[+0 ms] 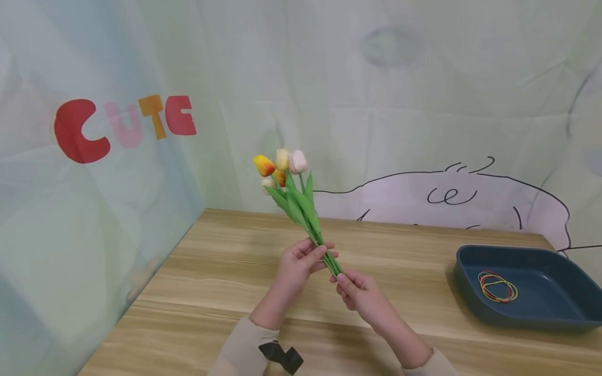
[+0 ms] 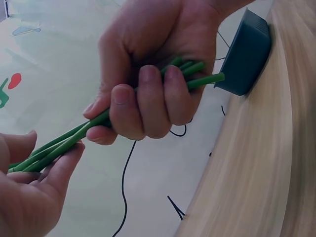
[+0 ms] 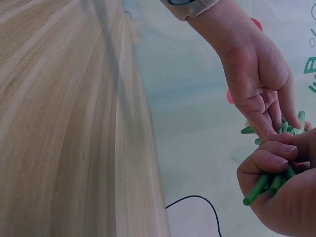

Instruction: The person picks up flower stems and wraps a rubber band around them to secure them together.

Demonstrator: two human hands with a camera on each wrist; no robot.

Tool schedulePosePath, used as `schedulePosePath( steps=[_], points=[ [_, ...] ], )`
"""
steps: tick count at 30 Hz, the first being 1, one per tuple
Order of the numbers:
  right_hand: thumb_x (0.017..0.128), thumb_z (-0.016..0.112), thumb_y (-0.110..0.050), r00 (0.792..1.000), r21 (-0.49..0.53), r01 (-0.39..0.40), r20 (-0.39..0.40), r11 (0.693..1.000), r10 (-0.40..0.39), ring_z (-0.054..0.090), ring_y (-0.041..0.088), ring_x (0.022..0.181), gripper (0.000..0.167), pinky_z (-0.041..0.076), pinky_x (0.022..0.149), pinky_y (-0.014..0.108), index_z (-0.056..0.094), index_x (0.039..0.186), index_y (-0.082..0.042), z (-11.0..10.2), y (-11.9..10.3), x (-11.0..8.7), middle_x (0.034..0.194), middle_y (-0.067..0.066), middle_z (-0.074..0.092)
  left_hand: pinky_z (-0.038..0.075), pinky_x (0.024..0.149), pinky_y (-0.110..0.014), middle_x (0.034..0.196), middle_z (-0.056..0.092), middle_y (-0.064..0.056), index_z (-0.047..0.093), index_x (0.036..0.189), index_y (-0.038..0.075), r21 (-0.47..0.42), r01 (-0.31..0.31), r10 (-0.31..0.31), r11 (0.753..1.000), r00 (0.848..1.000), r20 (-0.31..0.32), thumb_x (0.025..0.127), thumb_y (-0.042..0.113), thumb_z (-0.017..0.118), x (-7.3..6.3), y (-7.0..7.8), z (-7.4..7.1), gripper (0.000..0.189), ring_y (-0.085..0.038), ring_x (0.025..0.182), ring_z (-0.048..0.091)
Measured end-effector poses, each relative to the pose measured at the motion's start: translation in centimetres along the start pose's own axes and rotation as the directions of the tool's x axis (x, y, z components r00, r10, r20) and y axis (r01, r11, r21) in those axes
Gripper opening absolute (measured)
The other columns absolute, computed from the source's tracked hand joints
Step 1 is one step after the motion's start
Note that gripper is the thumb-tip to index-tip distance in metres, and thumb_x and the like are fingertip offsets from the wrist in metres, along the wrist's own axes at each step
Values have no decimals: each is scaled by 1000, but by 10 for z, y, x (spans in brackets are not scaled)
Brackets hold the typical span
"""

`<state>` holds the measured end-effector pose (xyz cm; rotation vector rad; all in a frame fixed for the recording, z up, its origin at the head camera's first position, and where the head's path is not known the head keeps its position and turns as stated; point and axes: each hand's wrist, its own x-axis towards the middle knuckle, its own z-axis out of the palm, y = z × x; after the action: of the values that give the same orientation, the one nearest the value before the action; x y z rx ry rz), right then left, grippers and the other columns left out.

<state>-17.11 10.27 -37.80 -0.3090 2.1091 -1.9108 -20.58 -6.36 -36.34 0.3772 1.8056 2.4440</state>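
A bunch of artificial tulips (image 1: pixel 301 206) with yellow-orange, cream and pale pink heads is held up over the table, tilted with its blooms to the upper left. My left hand (image 1: pixel 301 261) pinches the green stems between thumb and fingers, just below the leaves. Lower down, my right hand (image 1: pixel 359 295) grips the stems near their ends. In the left wrist view the fingers of the right hand (image 2: pixel 153 94) curl round the stems (image 2: pixel 64 143), whose cut ends poke out past the palm. The right wrist view also shows stem ends (image 3: pixel 266 187) sticking out of the right fist.
A dark blue tray (image 1: pixel 555 313) stands on the right of the wooden table (image 1: pixel 197 292). Several coloured rubber bands (image 1: pixel 498 287) lie inside it. A printed cloth backdrop (image 1: pixel 329 104) hangs behind the table and along its left side.
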Motion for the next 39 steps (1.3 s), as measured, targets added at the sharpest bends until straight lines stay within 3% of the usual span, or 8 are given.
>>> schedulePosePath(
  steps=[5,12,18,31,39],
  points=[
    [103,43,-16,1000,-23,19,17,1000,-18,32,5,53,29,26,47,13,56,109,10,1,2,1,70,-2,44,58,87,-32,98,71,-6,58,113,-13,-41,39,-40,998,999,-19,98,7,54,1,2,-5,25,-14,90,70],
    [103,44,-14,999,-80,47,22,996,-46,34,5,54,28,28,48,13,57,108,10,4,5,1,70,-1,45,59,85,-32,94,71,-9,59,106,-9,-59,54,-56,997,998,-26,98,10,55,1,3,-10,21,-14,85,71],
    [102,45,-16,998,-117,65,34,991,-61,35,6,54,28,30,48,14,59,108,8,4,8,1,69,-1,45,60,83,-32,86,70,-2,58,110,-12,-17,68,-69,998,997,-28,98,10,56,1,3,-13,25,-13,84,71],
    [101,47,-15,997,-212,71,27,975,-66,34,7,52,28,27,44,13,62,108,7,7,11,2,64,-1,45,61,80,-35,81,69,-6,59,108,-15,75,120,-113,990,989,-93,95,7,60,2,2,-15,25,-15,79,71],
    [102,47,-15,996,-242,93,38,966,-86,36,8,55,29,28,45,15,62,111,8,5,16,5,68,-1,46,61,77,-33,81,70,-9,60,110,-16,103,128,-115,986,986,-118,94,4,60,3,0,-16,26,-18,80,72]
  ],
)
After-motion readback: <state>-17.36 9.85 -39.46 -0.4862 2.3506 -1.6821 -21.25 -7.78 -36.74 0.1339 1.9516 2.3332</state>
